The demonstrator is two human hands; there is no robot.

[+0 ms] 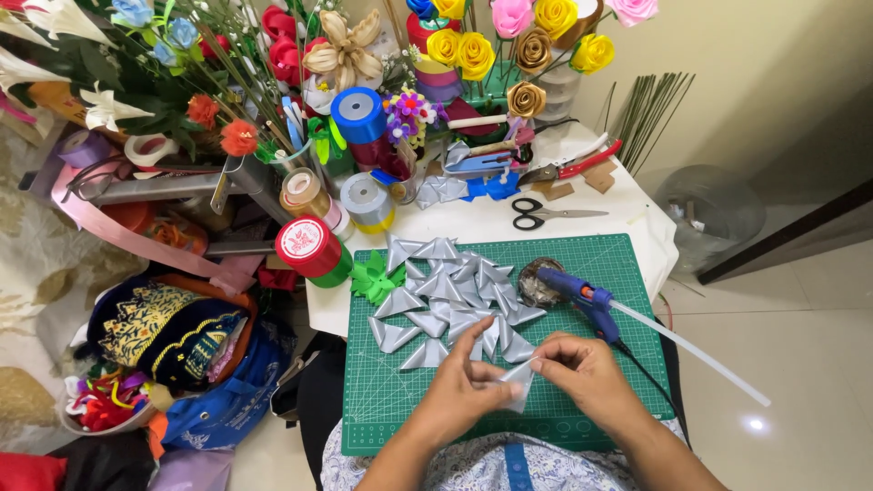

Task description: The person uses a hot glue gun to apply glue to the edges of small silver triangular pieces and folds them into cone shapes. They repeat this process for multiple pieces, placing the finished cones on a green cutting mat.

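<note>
The ribbon piece (518, 380) was silver, folded to a point, and sat between both hands just above the near edge of the green mat (382, 400). My left hand (468, 393) had thumb and fingertips pinched on its left side; my right hand (582, 368) had thumb and forefinger closed on its upper right edge. I judged the piece very light, thin and limp, with a smooth satin face likely to slip, so it was best gripped at the folded edges, close to the point, with light pressure to avoid creasing. Just beyond it lay a pile of folded silver petals (455, 305) on the mat, with a blue glue gun (582, 295) resting at their right, its white stick projecting toward the floor. A green ribbon flower (375, 277) touched the pile's left side. A red spool with a round white label (309, 245) lay at the mat's far left corner; a blue spool (359, 114) and a silver spool (366, 200) stood behind it. Black scissors (541, 215) lay on the white table (473, 223) beyond the mat.
</note>
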